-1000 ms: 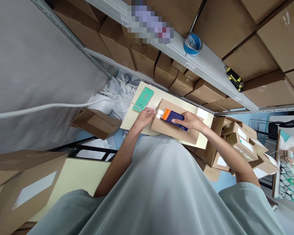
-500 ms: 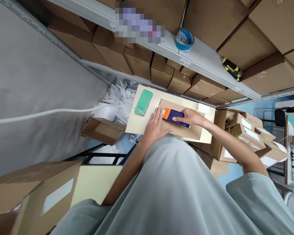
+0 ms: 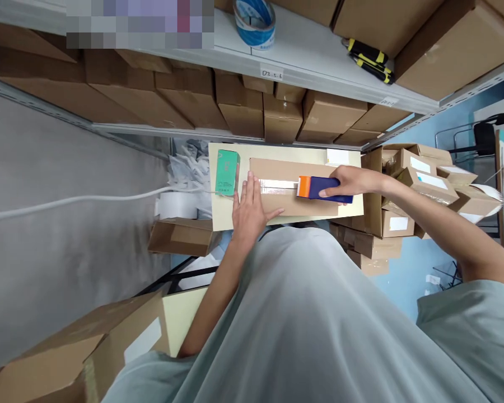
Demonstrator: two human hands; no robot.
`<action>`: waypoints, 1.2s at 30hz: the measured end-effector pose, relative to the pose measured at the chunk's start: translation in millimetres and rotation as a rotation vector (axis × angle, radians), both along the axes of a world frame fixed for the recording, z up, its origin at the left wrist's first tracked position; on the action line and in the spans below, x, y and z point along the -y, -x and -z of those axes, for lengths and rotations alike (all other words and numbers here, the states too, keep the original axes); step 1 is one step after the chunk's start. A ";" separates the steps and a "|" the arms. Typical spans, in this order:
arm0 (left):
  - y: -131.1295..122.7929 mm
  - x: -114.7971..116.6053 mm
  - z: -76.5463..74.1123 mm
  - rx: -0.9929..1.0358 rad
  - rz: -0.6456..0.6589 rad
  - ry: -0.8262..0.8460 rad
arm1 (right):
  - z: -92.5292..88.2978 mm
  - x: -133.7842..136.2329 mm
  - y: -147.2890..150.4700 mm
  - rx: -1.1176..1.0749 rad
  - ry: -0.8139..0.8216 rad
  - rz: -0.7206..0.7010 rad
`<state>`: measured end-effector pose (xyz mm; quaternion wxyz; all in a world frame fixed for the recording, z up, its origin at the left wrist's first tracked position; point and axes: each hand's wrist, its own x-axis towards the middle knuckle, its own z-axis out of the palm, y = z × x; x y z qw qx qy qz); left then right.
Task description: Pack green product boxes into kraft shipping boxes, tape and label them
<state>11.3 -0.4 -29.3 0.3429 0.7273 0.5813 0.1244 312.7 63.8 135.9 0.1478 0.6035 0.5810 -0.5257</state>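
A long cardboard box (image 3: pixel 294 208) lies flat on a pale yellow tabletop. My left hand (image 3: pixel 248 210) rests on the box's left end with its fingers stretched out. A tape dispenser (image 3: pixel 325 189), dark blue with an orange front, is gripped by my right hand (image 3: pixel 353 182) over the right half of the box. From the dispenser a strip of clear, shiny tape (image 3: pixel 277 186) runs left along the box's middle to near my left fingers. Just left of that hand lies a green box (image 3: pixel 227 172).
A shelf above holds a blue tape roll (image 3: pixel 255 23) and black-and-yellow cutters (image 3: pixel 369 59). Cartons (image 3: pixel 334 115) line the lower shelf. Open cartons (image 3: pixel 420 168) stand right. A white cable (image 3: pixel 88 201) crosses from the left. A white card (image 3: pixel 337 157) lies at the table's back.
My right hand has drawn the tape dispenser rightward along the box, and a strip of tape now shows behind it. My left hand stays on the box's left end. The view has shifted.
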 end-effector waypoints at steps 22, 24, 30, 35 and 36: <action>-24.3 -9.3 -4.9 -0.340 0.050 0.037 | 34.7 28.5 -188.3 -0.164 0.143 0.024; -27.2 -10.5 -7.3 -0.398 0.068 0.049 | 43.3 24.5 -193.9 -0.188 0.145 0.013; -33.8 -14.7 -10.1 -0.537 0.019 0.140 | 55.4 22.7 -228.7 -0.191 0.141 -0.029; -38.4 -17.9 -12.0 -0.565 0.010 0.182 | 70.5 23.6 -236.6 -0.171 0.099 -0.105; -38.9 -18.3 -12.2 -0.569 0.011 0.186 | 73.1 22.8 -234.2 -0.151 0.095 -0.118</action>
